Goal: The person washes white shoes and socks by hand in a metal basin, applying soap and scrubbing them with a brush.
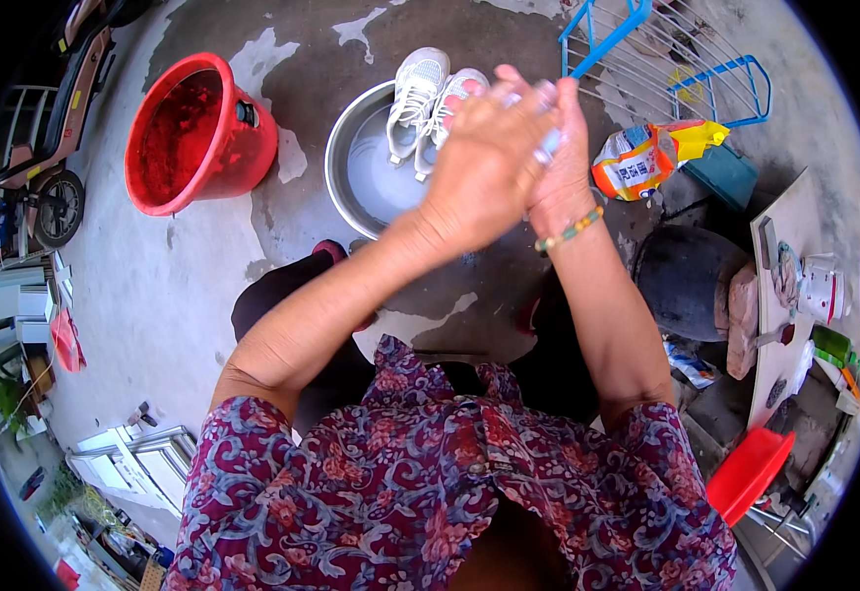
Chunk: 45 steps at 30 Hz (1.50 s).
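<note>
My left hand (478, 166) and my right hand (564, 151) are pressed against each other in front of me, blurred by motion. A pale bluish patch shows among the fingers; whether it is foam or an object, I cannot tell. A bead bracelet (570, 230) circles my right wrist. Beyond the hands stands a round metal basin (335, 173) with cloudy water. A pair of white lace-up sneakers rests over its far rim, toes pointing away; the left shoe (416, 96) is in plain view, while my left hand partly covers the right shoe (444, 111).
A red plastic bucket (256, 151) with liquid stands left of the basin. To the right are an orange-and-yellow plastic bag (633, 162) bearing writing, a blue-framed wire rack (611, 44) and a dark round vessel (684, 281). A scooter (60, 140) stands at far left.
</note>
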Available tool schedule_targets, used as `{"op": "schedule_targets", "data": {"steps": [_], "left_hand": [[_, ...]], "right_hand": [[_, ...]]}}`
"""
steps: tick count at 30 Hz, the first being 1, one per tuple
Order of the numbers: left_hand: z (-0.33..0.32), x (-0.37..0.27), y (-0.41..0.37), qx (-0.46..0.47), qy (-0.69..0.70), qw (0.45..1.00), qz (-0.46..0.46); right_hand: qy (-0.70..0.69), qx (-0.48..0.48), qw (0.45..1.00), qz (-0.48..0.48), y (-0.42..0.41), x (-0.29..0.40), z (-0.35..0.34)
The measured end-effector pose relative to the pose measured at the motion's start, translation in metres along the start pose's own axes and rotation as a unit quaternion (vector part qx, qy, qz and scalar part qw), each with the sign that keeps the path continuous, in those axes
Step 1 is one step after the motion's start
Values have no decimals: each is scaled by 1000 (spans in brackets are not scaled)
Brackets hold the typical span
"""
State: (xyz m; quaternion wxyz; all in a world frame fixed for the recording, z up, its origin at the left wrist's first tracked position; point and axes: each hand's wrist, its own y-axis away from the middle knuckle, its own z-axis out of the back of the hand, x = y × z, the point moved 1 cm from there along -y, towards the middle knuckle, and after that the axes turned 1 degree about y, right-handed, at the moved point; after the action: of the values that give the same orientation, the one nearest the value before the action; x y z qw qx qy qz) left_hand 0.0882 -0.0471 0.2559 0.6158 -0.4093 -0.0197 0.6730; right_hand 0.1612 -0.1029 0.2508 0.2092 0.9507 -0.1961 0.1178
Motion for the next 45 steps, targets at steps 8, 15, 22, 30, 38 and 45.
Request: {"op": "schedule_targets", "data": {"steps": [8, 15, 22, 30, 38, 45], "left_hand": [[18, 48, -15, -7, 105, 967, 231], [7, -20, 7, 10, -67, 997, 28], [15, 54, -3, -36, 162, 953, 252], [26, 33, -1, -7, 82, 974, 213], [17, -12, 18, 27, -69, 996, 42], [32, 31, 7, -6, -59, 992, 114]], "right_hand": [[60, 35, 997, 32, 2, -36, -6], [63, 34, 996, 51, 6, -10, -14], [96, 61, 992, 52, 2, -34, -14], [11, 60, 998, -8, -2, -51, -11], [55, -25, 998, 22, -8, -9, -14], [-27, 51, 998, -39, -5, -46, -14]]}}
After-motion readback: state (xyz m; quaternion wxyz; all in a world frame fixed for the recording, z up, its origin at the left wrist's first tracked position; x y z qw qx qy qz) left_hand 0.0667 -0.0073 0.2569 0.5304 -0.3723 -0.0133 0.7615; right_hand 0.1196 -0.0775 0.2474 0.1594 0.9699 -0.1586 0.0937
